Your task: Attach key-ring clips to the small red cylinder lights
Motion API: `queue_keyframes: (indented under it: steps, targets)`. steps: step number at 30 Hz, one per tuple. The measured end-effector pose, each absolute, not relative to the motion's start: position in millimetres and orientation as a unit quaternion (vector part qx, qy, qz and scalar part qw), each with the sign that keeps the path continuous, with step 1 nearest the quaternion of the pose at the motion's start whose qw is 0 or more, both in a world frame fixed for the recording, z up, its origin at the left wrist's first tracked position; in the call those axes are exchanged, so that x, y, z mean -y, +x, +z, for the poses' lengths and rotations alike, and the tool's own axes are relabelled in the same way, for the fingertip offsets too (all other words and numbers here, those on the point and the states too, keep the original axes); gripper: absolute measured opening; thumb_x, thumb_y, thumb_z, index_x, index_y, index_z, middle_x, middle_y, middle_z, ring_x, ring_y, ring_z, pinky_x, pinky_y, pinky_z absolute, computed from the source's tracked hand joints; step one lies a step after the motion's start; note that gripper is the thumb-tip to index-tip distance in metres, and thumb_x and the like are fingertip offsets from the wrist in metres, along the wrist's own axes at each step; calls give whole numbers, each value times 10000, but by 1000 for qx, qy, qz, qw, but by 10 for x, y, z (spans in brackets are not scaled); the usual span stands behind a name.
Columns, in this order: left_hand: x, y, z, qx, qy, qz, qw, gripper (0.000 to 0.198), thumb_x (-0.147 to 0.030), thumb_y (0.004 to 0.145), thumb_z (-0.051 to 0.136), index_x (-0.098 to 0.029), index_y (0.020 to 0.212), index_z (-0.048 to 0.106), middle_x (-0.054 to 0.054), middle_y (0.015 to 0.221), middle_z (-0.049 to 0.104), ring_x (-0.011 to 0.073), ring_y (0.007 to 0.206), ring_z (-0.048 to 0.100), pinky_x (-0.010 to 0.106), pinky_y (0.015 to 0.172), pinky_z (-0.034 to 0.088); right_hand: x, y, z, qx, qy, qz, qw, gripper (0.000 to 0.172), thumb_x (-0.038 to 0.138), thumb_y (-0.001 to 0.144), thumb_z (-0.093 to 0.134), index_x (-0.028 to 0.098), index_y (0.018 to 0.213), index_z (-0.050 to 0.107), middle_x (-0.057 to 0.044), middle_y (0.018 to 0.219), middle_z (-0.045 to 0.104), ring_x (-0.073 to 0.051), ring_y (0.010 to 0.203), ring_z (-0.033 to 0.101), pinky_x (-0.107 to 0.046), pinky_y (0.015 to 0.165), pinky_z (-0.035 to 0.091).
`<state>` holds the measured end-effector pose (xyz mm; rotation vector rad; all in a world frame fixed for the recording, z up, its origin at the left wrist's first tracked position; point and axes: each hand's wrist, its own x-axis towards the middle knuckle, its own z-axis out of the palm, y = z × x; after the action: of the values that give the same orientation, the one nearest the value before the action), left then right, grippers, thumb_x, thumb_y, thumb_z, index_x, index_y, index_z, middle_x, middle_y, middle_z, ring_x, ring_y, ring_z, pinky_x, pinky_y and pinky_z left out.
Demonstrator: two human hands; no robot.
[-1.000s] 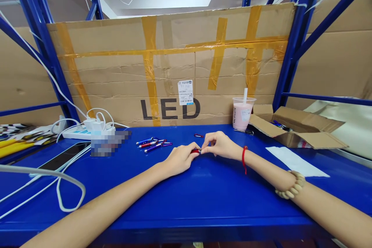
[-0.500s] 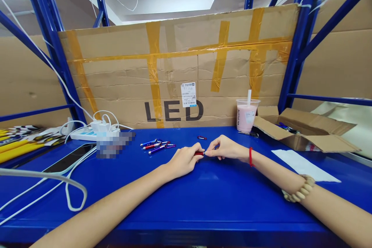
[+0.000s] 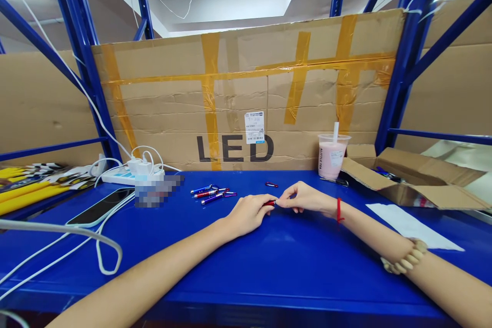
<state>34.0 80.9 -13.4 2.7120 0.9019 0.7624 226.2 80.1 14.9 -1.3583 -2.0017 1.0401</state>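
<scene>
Head camera looks down on both hands meeting low over the blue tabletop (image 3: 269, 266), out in front of the cardboard panel (image 3: 246, 97) and a little right of its "LED" lettering. The left hand (image 3: 249, 212) is curled shut around a small red pen (image 3: 270, 203), with only a short red end showing past the fingers. The right hand (image 3: 305, 197) has thumb and forefinger pinched together on that exposed end, the other fingers loosely bent. The pen sits just above the tabletop between the two hands. A red string (image 3: 339, 210) circles the right wrist, and a beaded bracelet (image 3: 405, 261) sits further up that arm.

Closer to the panel than the hands, a tiny red clip (image 3: 271, 184) lies alone. A loose bunch of pens (image 3: 213, 193) in blue, red and purple lies below the letter L. At the panel's right end a pink drink cup (image 3: 332, 156) with a straw stands against it. Next to the cup is an open cardboard box (image 3: 415, 177), and a white paper sheet (image 3: 413, 225) lies in front of the box. Towards the panel's left end a power strip (image 3: 123, 177) holds white chargers. White cables (image 3: 77, 241) trail from it past a dark phone (image 3: 100, 206) lying flat.
</scene>
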Motion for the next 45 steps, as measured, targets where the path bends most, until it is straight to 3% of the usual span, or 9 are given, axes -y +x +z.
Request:
queue_keyframes:
  steps: [8,14,21,45]
  targets:
    - [-783,356,-92,-343,911,211,91,153,-190,901,426,-231,1039,479,-54,765,529,91,710,506,141,606,354,-809,2267,113,733,-507,382,243,429,488,581,643,87,734,640,-14,557,500,-44,457,416,-160,415,324]
    - [-754,366,-72,-362,913,179,61,170,-221,916,389,-266,1061,464,-51,963,515,140,858,505,192,668,391,-886,2281,53,743,-503,375,232,459,513,562,643,87,735,634,-15,543,503,-48,447,425,-155,404,324]
    - [-753,370,-51,-378,911,154,58,178,-235,924,360,-269,1073,453,-45,963,515,155,864,505,235,696,417,-881,2287,47,743,-507,372,228,443,521,593,616,99,726,626,-28,600,530,-55,490,456,-145,420,328]
    - [-790,383,-91,-385,912,139,26,160,-257,937,315,-213,1008,452,-15,905,520,159,810,505,203,643,393,-838,2289,90,737,-488,402,238,462,550,602,601,120,765,634,-24,652,532,-42,511,441,-134,431,316]
